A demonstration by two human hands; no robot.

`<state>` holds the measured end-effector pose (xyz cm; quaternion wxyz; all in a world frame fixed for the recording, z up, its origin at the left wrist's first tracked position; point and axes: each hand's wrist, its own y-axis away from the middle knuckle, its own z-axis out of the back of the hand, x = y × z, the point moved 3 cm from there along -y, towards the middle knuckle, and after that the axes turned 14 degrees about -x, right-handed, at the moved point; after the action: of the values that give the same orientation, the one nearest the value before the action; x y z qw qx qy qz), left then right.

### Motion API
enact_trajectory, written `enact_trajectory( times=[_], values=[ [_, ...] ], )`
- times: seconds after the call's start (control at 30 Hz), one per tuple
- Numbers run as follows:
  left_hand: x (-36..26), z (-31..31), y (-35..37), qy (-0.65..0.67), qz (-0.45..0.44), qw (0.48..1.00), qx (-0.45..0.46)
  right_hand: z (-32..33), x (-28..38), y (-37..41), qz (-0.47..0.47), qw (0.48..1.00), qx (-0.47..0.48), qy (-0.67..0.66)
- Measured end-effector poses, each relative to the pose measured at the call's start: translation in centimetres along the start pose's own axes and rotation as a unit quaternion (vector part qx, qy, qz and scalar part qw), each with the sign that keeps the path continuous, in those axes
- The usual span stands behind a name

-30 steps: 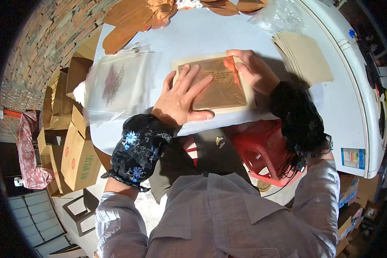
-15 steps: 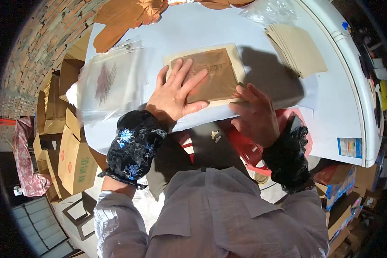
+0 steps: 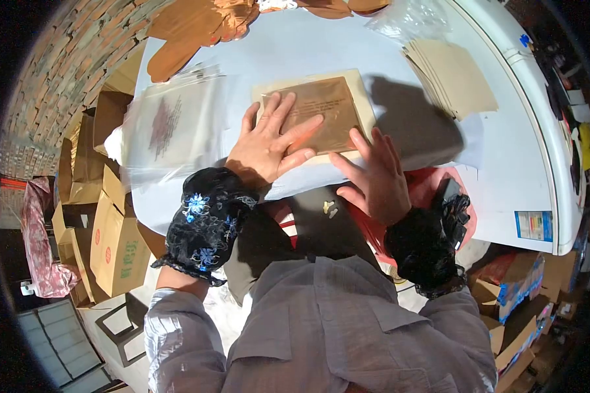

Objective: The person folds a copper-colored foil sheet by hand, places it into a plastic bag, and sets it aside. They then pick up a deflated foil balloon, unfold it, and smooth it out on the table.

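Observation:
A brown item in a clear plastic bag (image 3: 324,108) lies flat on a cream sheet (image 3: 362,98) in the middle of the white table. My left hand (image 3: 269,141) rests with spread fingers on the bag's left side and lower edge. Near the lower right corner of the bag is my right hand (image 3: 379,177), its fingers apart and nothing in it. To the left lies a pile of clear plastic bags (image 3: 170,124) with printed text. Several cream cards (image 3: 452,75) are fanned out at the upper right.
Brown flat pieces (image 3: 196,33) lie along the far edge of the table (image 3: 511,164). A crumpled clear bag (image 3: 413,19) is at the back. Cardboard boxes (image 3: 118,245) stand at the left, and a red container (image 3: 373,236) is below the table's near edge.
My right hand has moved slightly left and its fingers have turned more upright and spread. My left hand has shifted slightly right, still on the bag.

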<state>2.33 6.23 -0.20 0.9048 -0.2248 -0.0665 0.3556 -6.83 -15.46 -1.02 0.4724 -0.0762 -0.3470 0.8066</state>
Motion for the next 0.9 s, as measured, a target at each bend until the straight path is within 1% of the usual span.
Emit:
enact_trajectory(
  times=[0.1, 0.2, 0.3, 0.4, 0.5, 0.6, 0.7, 0.8, 0.9],
  values=[
    [0.0, -0.1, 0.0, 0.009, 0.001, 1.0, -0.008, -0.3, 0.2, -0.1, -0.015, 1.0, -0.007, 0.004],
    [-0.1, 0.1, -0.1, 0.009, 0.006, 1.0, 0.003, -0.4, 0.2, -0.4, -0.071, 0.997, -0.027, 0.029],
    [-0.1, 0.1, 0.0, 0.011, 0.009, 1.0, 0.0, -0.9, 0.1, 0.1, -0.082, 0.996, -0.038, 0.027],
    [-0.2, 0.1, -0.1, 0.011, 0.015, 1.0, 0.0, -1.1, 0.0, 0.2, -0.079, 0.996, -0.043, 0.02],
    [-0.1, 0.1, -0.1, 0.014, 0.026, 0.999, 0.024, -1.1, 0.0, 0.2, -0.078, 0.996, -0.043, 0.014],
    [0.0, 0.0, -0.1, 0.022, 0.033, 0.999, 0.023, -1.0, 0.0, 0.2, -0.073, 0.996, -0.047, 0.004],
    [0.0, 0.0, 0.0, 0.028, 0.026, 0.999, -0.012, -1.0, 0.0, 0.1, -0.071, 0.996, -0.051, -0.005],
    [-0.1, 0.0, 0.0, 0.017, 0.018, 1.0, -0.004, -0.9, 0.0, 0.2, -0.07, 0.996, -0.049, -0.008],
    [-0.1, 0.1, -0.2, 0.021, 0.031, 0.999, 0.023, -0.5, -0.1, 0.3, -0.065, 0.997, -0.036, -0.024]
  ],
)
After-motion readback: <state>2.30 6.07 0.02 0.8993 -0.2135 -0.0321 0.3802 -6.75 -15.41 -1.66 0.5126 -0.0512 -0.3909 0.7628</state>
